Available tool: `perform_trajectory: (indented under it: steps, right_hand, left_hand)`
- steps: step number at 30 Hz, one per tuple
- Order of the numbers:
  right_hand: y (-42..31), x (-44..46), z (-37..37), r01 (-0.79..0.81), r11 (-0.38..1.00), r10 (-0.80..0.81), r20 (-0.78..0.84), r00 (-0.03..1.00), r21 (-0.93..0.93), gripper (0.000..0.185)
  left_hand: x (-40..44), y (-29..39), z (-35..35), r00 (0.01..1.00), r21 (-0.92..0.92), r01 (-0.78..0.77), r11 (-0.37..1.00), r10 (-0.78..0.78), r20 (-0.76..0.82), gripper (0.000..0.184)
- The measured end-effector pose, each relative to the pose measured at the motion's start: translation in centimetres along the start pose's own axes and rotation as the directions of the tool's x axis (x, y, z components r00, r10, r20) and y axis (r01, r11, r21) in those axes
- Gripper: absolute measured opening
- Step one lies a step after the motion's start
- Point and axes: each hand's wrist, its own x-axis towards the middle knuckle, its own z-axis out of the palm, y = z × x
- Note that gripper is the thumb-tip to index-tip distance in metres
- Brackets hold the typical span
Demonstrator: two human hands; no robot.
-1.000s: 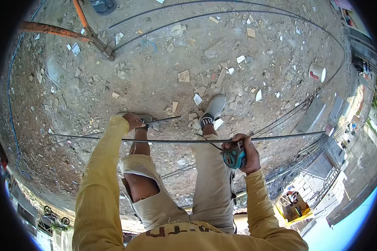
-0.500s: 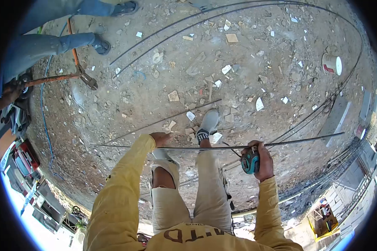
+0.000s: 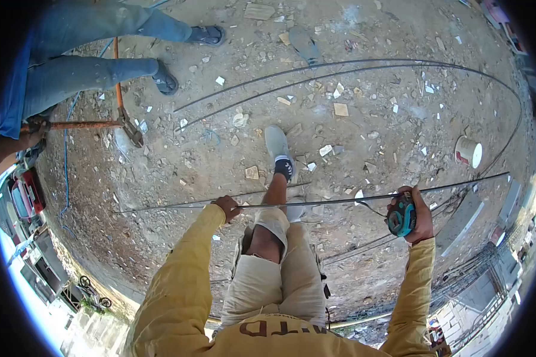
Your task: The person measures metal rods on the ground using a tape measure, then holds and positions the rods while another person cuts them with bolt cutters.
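A long thin steel rebar (image 3: 333,201) lies across in front of my legs, its right end tilted slightly up in the view. My left hand (image 3: 227,208) is closed around it left of my knees. My right hand (image 3: 421,217) grips a black and teal tape measure (image 3: 401,215) and also holds the rebar along its top, near the right end. A short dark strap or strip hangs from the tape measure toward the left. How far any blade is drawn out, I cannot tell.
A co-worker's legs (image 3: 95,74) stand at upper left, with a hand on orange-handled bolt cutters (image 3: 128,125). A bent rebar loop (image 3: 363,66) lies on the rubble-strewn ground. Further right are a white bucket (image 3: 469,152) and flat boards (image 3: 463,221). Another rod lies near my feet.
My legs have stepped forward, one foot now further ahead. The rebar's right end has risen and my right hand has shifted right with the tape measure. The left hand stays on the rebar.
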Motion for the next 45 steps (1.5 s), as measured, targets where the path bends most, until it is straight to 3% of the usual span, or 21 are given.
perform_trajectory:
  steps: [1,2,3,7,9,11,13,15,17,20,23,24,26,27,33,36,39,41,45]
  right_hand:
    - [-1.8,1.0,1.1,-0.02,1.0,0.019,-0.037,0.999,-0.01,0.042]
    - [-3.5,2.6,1.4,-0.056,0.998,0.057,-0.064,0.996,0.026,0.043]
    - [-5.4,3.4,3.1,-0.057,0.998,0.058,-0.069,0.996,0.021,0.042]
    - [-12.2,10.1,0.4,-0.119,0.991,0.108,-0.159,0.981,-0.059,0.039]
    - [-15.1,13.6,-2.7,-0.122,0.992,0.108,-0.277,0.955,-0.033,0.036]
    - [-18.3,17.0,-8.5,-0.071,0.995,0.048,-0.268,0.962,-0.076,0.035]
    - [-21.6,19.2,-12.6,-0.085,0.996,0.075,-0.276,0.958,-0.024,0.033]
    - [-25.4,18.8,-14.9,-0.09,0.993,0.064,-0.282,0.957,-0.08,0.034]
    - [-29.9,20.4,-22.4,-0.104,0.993,0.102,-0.036,0.994,-0.06,0.037]
    - [-36.4,23.2,-25.9,-0.125,0.981,0.056,-0.405,0.913,-0.146,0.038]
    - [-43.8,29.7,-35.4,-0.162,0.955,0.079,-0.312,0.947,-0.249,0.038]
    - [-45.7,29.7,-35.9,-0.162,0.941,0.155,-0.046,0.987,-0.296,0.037]
    - [-48.1,31.4,-36.4,-0.153,0.952,0.15,-0.034,0.988,-0.266,0.036]
    - [-49.2,33.1,-36.1,-0.153,0.953,0.154,-0.018,0.988,-0.261,0.035]
    - [-50.4,39.3,-31.1,-0.151,0.981,0.096,-0.372,0.923,-0.121,0.037]
    - [-50.1,44.1,-33.8,-0.093,0.988,0.077,-0.133,0.988,-0.122,0.036]
    - [-49.5,47.3,-33.9,-0.173,0.985,0.173,-0.202,0.964,0.019,0.033]
    - [-49.7,48.5,-34.1,-0.129,0.991,0.115,-0.233,0.966,-0.047,0.031]
    - [-50.7,50.6,-35.2,-0.113,0.989,0.082,-0.275,0.958,-0.098,0.028]
  left_hand:
    - [1.2,2.1,-2.9,0.973,-0.056,0.101,0.993,-0.087,0.216,0.048]
    - [2.0,1.7,-2.6,0.995,-0.104,0.041,0.994,-0.032,0.09,0.05]
    - [2.2,3.0,-4.7,0.989,-0.124,0.102,0.987,-0.087,0.122,0.049]
    - [5.2,7.6,-11.2,0.992,-0.136,0.097,0.986,-0.084,0.099,0.046]
    - [6.6,10.4,-13.3,0.999,-0.234,0.046,0.971,-0.047,0.002,0.043]
    - [6.8,15.2,-18.2,0.997,-0.305,0.019,0.952,-0.039,-0.059,0.041]
    - [10.7,17.7,-17.0,0.988,-0.272,0.0,0.962,-0.043,-0.152,0.039]
    - [14.1,21.0,-16.9,0.994,-0.393,-0.009,0.919,-0.036,-0.107,0.038]
    - [15.0,25.6,-19.9,0.993,-0.365,-0.04,0.93,-0.004,-0.12,0.036]
    - [19.3,32.4,-22.4,0.991,-0.291,-0.038,0.956,-0.002,-0.134,0.036]
    - [24.6,38.6,-24.8,0.987,-0.295,-0.019,0.955,-0.029,-0.158,0.036]
    - [26.2,40.3,-25.6,0.987,-0.288,-0.034,0.957,-0.013,-0.161,0.037]
    - [29.8,42.8,-27.2,0.985,-0.285,-0.056,0.957,0.006,-0.173,0.036]
    - [31.0,43.7,-28.1,0.983,-0.291,-0.055,0.955,0.001,-0.183,0.036]
    - [40.6,44.8,-29.0,0.974,-0.313,-0.022,0.949,-0.051,-0.221,0.032]
    - [43.0,44.3,-29.3,0.956,-0.307,-0.008,0.952,-0.083,-0.281,0.031]
    - [45.2,43.1,-28.9,0.942,-0.302,-0.002,0.953,-0.1,-0.321,0.03]
    - [45.5,43.5,-29.9,0.938,-0.307,0.035,0.951,-0.138,-0.319,0.03]
    - [48.3,43.5,-30.4,0.927,-0.314,-0.059,0.947,-0.065,-0.37,0.029]
